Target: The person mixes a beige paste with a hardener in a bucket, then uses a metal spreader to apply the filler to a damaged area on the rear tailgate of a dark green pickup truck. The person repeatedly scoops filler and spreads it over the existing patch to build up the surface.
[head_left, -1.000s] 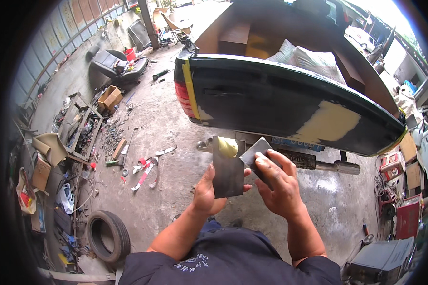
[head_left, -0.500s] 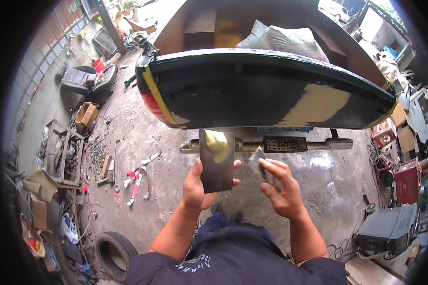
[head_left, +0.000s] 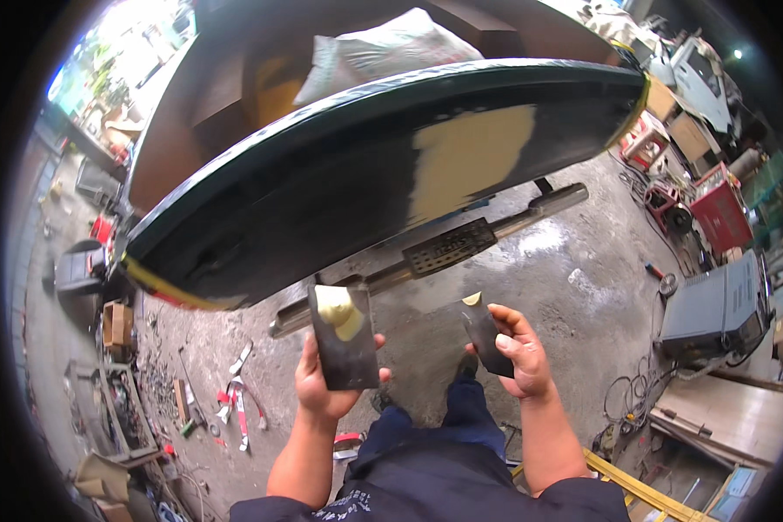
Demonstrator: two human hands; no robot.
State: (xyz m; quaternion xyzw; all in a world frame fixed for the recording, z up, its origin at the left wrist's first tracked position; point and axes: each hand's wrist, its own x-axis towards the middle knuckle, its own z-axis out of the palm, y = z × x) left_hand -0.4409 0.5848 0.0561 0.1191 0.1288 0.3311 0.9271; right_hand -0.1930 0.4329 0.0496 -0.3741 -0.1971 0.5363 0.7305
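Observation:
My left hand (head_left: 324,387) grips a dark rectangular mixing plate (head_left: 346,358) with fingers round both its sides. On the plate's far end lies a mound of pale yellow body filler (head_left: 335,309). Held between the fingers and thumb of my right hand (head_left: 525,358) is a dark flat putty spreader (head_left: 485,337), with a dab of the same filler (head_left: 472,299) on its far edge. Ahead of both hands stretches a dark green truck tailgate (head_left: 322,196), which neither hand touches. A beige filler patch (head_left: 470,157) covers part of it, right of the middle.
Under the tailgate runs a metal bumper bar (head_left: 539,209) with a perforated step (head_left: 448,248). White sacks (head_left: 391,52) lie in the truck bed. On the right stand a grey machine (head_left: 712,300) and a red cabinet (head_left: 720,204). Scrap and straps (head_left: 237,400) litter the floor at left.
My view has turned to the right, so the tailgate slants across it. The spreader has tilted to show its flat face, and a dab of filler shows on its edge.

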